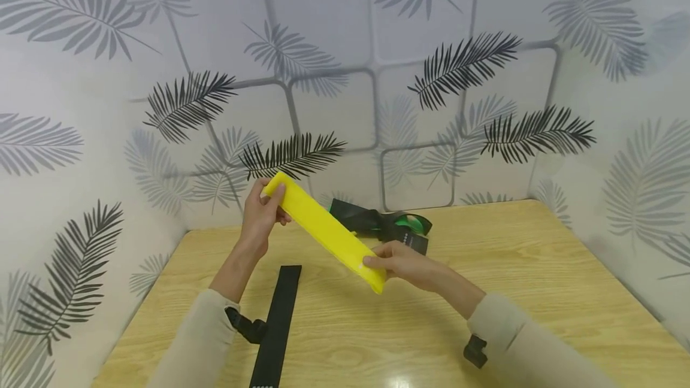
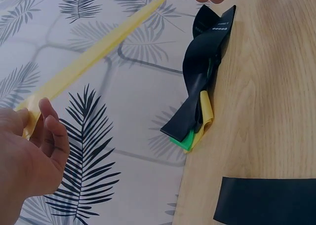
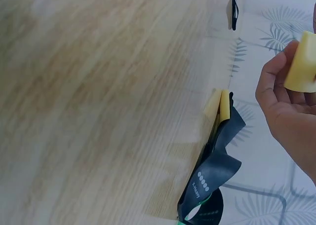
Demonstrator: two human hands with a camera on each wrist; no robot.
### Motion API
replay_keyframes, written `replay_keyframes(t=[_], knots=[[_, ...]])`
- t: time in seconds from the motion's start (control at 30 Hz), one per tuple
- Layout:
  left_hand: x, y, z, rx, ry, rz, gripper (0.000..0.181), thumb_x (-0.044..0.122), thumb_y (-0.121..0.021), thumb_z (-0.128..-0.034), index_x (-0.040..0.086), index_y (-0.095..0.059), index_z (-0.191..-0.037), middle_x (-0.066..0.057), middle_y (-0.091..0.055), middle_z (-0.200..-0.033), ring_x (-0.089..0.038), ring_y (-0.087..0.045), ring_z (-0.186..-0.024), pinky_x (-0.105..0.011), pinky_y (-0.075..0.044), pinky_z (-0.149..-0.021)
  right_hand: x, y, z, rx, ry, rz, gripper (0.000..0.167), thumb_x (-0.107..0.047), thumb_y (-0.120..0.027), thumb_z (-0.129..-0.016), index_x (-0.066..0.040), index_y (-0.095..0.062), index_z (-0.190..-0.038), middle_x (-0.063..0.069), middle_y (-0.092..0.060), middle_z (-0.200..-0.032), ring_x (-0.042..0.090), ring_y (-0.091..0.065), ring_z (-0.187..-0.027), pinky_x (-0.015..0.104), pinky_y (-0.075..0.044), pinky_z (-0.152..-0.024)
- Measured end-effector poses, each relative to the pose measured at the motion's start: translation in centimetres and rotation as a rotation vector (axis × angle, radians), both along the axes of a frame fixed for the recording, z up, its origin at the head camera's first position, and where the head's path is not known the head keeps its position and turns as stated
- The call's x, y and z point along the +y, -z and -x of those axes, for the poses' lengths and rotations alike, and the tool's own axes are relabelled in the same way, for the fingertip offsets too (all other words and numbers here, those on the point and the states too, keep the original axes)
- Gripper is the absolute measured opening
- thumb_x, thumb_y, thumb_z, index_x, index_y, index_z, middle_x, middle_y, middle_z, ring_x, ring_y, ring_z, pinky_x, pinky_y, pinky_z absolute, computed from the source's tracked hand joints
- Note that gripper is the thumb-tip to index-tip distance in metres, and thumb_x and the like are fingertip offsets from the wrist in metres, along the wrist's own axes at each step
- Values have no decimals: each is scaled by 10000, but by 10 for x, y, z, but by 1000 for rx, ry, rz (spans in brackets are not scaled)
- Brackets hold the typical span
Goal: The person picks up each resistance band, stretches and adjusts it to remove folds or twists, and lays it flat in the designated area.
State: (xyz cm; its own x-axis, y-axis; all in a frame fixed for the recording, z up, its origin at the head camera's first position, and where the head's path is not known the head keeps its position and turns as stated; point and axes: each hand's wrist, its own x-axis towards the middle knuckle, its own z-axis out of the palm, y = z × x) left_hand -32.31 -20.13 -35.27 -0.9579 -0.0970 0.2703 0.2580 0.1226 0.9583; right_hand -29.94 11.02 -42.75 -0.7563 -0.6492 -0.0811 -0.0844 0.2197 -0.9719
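Note:
A yellow resistance band [image 1: 323, 227] is stretched out flat between both hands above the table, slanting down to the right in the head view. My left hand [image 1: 260, 215] pinches its upper end, with the thumb on the near face. The lower end is gripped by my right hand [image 1: 403, 263], thumb on top. In the right wrist view, the fingers [image 3: 281, 82] sit behind the end of the band. Below the left forearm, a black resistance band [image 1: 278, 322] lies flat on the table.
At the back of the wooden table [image 1: 485, 268], against the patterned wall, lies a twisted heap of black, green and yellow bands [image 2: 202, 62]. White print, including "X-Heavy", marks a black band in it. Black wrist mounts [image 1: 475, 351] are on both sleeves.

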Motion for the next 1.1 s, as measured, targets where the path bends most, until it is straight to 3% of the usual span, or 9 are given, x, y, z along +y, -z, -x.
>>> replay_keyframes(t=[0.17,0.33,0.47,0.6,0.77,0.87,1.1], knots=[[1,-7,1,-6,-16,38,341,352,-606,-1064,99,-529,-1280,-53,-654,-803,-165,-601,-548,-239,-531,-565,-6,2,-6,16,-28,-14,284,-255,-680,-1026,-31,-764,-1179,38,-715,-1088,202,-648,-964,400,-551,-940],[3,-10,4,-45,-46,63,361,350,-612,-1059,54,-541,-1252,-34,-666,-791,-169,-607,-540,-231,-531,-557,-12,5,-14,6,-108,6,264,-184,-725,-989,-33,-749,-1205,83,-757,-1086,219,-713,-939,402,-587,-912],[3,-10,6,-71,-30,84,371,330,-627,-1055,16,-557,-1239,-48,-688,-850,-157,-606,-541,-221,-522,-549,-17,7,-22,-27,-139,5,263,-133,-749,-958,-2,-721,-1185,108,-785,-1013,206,-749,-890,331,-601,-793],[4,-9,9,-92,8,123,399,283,-660,-1044,-4,-603,-1315,-51,-688,-919,-121,-535,-555,-215,-468,-559,-26,10,-32,-57,-140,-30,246,-128,-792,-921,-38,-744,-1144,64,-784,-915,138,-661,-741,257,-483,-640],[3,2,13,-148,65,187,360,258,-695,-1025,2,-671,-1277,-55,-681,-936,-128,-483,-582,-232,-421,-582,-41,18,-46,-81,-160,-61,214,-93,-807,-904,-55,-780,-1114,-8,-749,-898,128,-541,-735,237,-423,-646],[3,12,14,-171,76,233,308,240,-704,-1019,5,-696,-1219,-61,-681,-916,-149,-531,-580,-227,-463,-578,-48,22,-55,-118,-153,-59,197,-65,-802,-901,-37,-776,-1095,3,-761,-907,114,-591,-751,220,-479,-651],[5,26,16,-198,100,271,314,192,-712,-1011,-24,-687,-1237,-114,-702,-940,-187,-664,-626,-303,-605,-647,-60,28,-70,-268,-187,3,197,-4,-753,-934,1,-712,-1127,136,-787,-973,127,-683,-681,205,-542,-560]])
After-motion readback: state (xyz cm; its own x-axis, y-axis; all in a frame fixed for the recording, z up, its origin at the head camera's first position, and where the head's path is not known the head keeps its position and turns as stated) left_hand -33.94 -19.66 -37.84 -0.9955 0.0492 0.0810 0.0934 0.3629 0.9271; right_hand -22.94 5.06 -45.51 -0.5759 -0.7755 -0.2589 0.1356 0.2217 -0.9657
